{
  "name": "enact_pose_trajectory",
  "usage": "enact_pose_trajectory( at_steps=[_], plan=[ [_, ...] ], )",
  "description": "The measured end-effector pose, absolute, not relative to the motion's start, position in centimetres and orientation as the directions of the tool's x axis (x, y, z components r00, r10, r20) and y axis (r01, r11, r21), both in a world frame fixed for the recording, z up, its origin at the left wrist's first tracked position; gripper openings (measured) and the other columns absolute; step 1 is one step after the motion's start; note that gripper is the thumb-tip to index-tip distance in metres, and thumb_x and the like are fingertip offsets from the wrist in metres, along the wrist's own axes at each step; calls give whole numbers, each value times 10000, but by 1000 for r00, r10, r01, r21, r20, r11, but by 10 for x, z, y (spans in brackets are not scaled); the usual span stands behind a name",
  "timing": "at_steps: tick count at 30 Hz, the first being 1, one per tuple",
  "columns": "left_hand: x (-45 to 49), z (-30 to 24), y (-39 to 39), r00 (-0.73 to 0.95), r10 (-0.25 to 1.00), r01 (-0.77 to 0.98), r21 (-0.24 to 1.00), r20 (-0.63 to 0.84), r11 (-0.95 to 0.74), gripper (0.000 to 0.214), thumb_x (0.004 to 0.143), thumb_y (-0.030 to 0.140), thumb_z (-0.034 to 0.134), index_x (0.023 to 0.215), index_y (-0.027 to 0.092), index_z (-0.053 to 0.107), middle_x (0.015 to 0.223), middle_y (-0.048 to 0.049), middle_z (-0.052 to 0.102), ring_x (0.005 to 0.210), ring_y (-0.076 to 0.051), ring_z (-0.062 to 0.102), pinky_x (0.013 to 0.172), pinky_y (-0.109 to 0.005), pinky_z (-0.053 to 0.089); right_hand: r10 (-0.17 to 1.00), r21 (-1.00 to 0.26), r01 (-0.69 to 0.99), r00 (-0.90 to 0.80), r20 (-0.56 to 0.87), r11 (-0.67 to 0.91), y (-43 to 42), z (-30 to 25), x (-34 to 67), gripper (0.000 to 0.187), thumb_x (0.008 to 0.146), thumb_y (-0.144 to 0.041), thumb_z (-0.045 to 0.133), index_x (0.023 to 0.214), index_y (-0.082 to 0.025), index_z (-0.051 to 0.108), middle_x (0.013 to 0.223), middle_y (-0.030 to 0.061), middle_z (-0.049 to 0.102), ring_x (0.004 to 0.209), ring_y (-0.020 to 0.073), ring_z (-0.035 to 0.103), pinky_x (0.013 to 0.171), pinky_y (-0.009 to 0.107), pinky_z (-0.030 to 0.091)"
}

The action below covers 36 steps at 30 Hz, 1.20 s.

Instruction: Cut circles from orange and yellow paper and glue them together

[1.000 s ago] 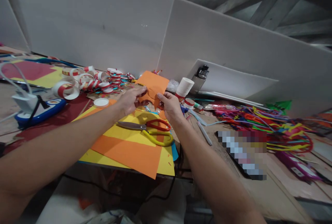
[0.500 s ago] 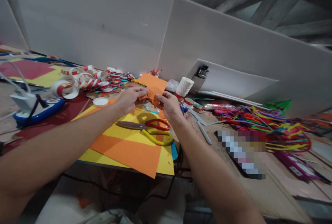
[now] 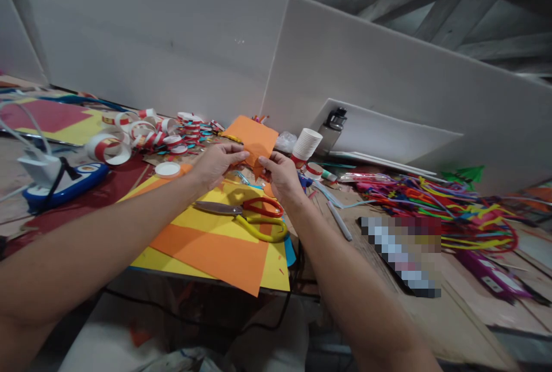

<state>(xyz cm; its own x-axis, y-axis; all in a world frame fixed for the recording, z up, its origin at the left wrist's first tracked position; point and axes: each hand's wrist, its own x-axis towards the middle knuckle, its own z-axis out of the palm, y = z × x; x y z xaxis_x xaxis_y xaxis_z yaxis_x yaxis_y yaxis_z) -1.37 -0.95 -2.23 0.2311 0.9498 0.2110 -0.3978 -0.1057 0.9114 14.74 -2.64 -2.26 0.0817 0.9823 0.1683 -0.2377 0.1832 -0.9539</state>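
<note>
The left hand [image 3: 219, 164] and right hand [image 3: 282, 175] pinch an orange sheet [image 3: 253, 134] between them near its lower edge, probably to steady it; scissors [image 3: 238, 210] lie just below both hands, likely leaving them free

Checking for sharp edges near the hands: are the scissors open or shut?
The scissors look shut: their blades lie together as one tapering shape.

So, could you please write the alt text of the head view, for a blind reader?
A person's left hand and right hand hold an orange paper together. Nearer the viewer, scissors with one red and one yellow handle lie on yellow paper; stacked cups stand beyond the right hand.
</note>
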Motion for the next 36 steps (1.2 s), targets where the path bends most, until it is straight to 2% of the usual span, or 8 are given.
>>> enact_pose_trajectory(
  at_steps=[5,8,11,17,22,25,31,36],
  plan=[
    [-14,-21,-11,157,931,-291,916,331,-276,231,629,286,856,745,127,734,736,-34,689,645,-122,593,627,-249,476,992,-938,-324,28,120,123,-28,-21,147,381,482,-313,875,773,-180,669,754,-18,692,631,90,578,565,215,417],
    [-15,-18,-12,168,926,-302,912,337,-277,215,637,263,855,757,128,738,746,-32,698,650,-119,599,630,-239,477,993,-932,-342,19,119,118,-31,-19,145,375,481,-297,875,779,-182,678,772,-15,702,639,89,574,556,207,403],
    [-15,-15,-14,220,940,-472,872,259,-130,216,660,254,848,793,134,729,811,-43,723,703,-137,640,659,-247,512,988,-917,-367,57,143,154,-34,-15,143,366,485,-293,872,763,-184,659,761,-18,695,632,88,564,551,206,410],
    [-9,-13,-22,382,922,-706,666,70,242,342,850,473,692,814,133,705,752,-88,734,746,-201,703,735,-323,565,978,-870,-452,147,147,198,-40,-9,137,331,512,-267,839,743,-183,618,721,-50,663,597,68,533,517,186,401],
    [3,-18,-24,302,950,-734,657,85,174,116,803,205,772,774,139,680,718,-31,721,628,-120,653,646,-240,532,976,-865,-463,179,122,193,-41,-12,133,274,560,-233,812,754,-179,626,703,-54,656,571,59,519,508,183,387],
    [9,-17,-27,230,970,-717,687,80,114,135,728,50,782,793,119,686,799,-39,748,647,-111,661,618,-220,515,976,-860,-468,165,139,201,-42,-15,131,262,548,-222,809,739,-171,636,695,-53,654,559,53,498,506,183,375],
    [9,-12,-31,187,980,-720,688,64,92,150,685,4,765,735,113,675,714,-12,724,589,-89,635,562,-192,494,968,-871,-425,160,196,247,-44,-17,127,258,571,-231,816,739,-167,632,700,-51,642,539,44,448,517,192,370],
    [7,-11,-35,274,948,-813,565,162,138,107,747,56,706,800,149,690,803,-16,747,760,-104,696,752,-197,540,967,-842,-476,131,217,253,-47,-14,124,278,566,-251,826,743,-168,627,716,-49,642,572,47,479,521,181,363]
  ],
)
